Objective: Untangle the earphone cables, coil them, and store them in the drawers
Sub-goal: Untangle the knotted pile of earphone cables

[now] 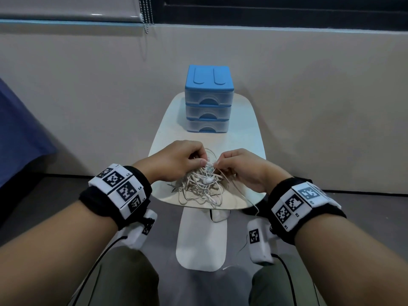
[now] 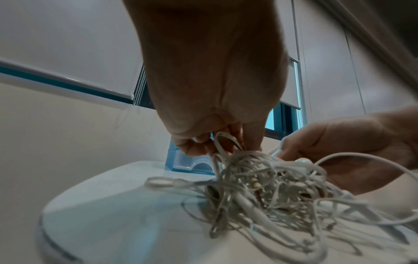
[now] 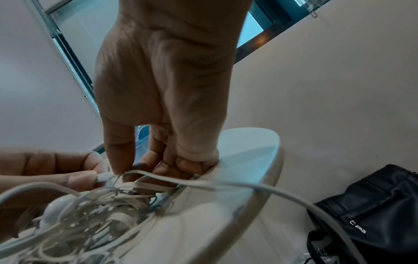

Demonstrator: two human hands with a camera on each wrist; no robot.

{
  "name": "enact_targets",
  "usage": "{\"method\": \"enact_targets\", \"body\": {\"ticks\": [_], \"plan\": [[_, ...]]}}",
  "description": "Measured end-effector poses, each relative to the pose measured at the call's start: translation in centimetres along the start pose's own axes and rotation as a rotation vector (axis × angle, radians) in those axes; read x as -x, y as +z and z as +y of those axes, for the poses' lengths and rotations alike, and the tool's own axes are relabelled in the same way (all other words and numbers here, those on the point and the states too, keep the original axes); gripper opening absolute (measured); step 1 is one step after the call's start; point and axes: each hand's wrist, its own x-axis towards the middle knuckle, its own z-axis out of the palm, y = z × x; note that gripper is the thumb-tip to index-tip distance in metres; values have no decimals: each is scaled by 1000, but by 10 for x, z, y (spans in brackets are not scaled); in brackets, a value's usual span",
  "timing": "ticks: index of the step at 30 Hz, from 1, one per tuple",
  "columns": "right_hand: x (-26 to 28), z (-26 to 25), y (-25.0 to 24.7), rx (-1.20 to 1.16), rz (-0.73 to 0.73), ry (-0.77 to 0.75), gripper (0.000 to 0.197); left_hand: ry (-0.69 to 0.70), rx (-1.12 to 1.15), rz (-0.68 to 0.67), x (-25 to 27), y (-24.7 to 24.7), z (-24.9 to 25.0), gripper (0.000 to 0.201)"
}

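Head view shows the earphone cables heaped on the worktop's near end, directly under both hands. The left hand pinches a white piece atop the tangle; the right hand pinches a strand just beside it. The closed drawers stand beyond.

Table: we see a small white top with rounded corners.
Far end: blue drawers, shut.
Near end: tangled cables, some hanging over.
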Motion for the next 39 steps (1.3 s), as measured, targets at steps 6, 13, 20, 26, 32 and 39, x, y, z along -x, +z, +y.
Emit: {"method": "enact_targets", "body": {"ticks": [6,13,20,26,32,39], "plan": [[1,-4,6,40,88,24,27,-13,69,44,4,4,2,5],[1,2,7,76,112,9,22,-69,299,101,9,9,8,8],[14,-10,3,92,-11,44,26,-136,210,209,8,21,7,11],[31,-31,-3,192,197,-52,14,-123,-8,221,13,25,17,28],[31,-54,12,367,298,-299,15,-131,13,242,11,21,24,32],[34,-84,28,828,272,-635,16,-158,-112,177,12,10,24,32]]}}
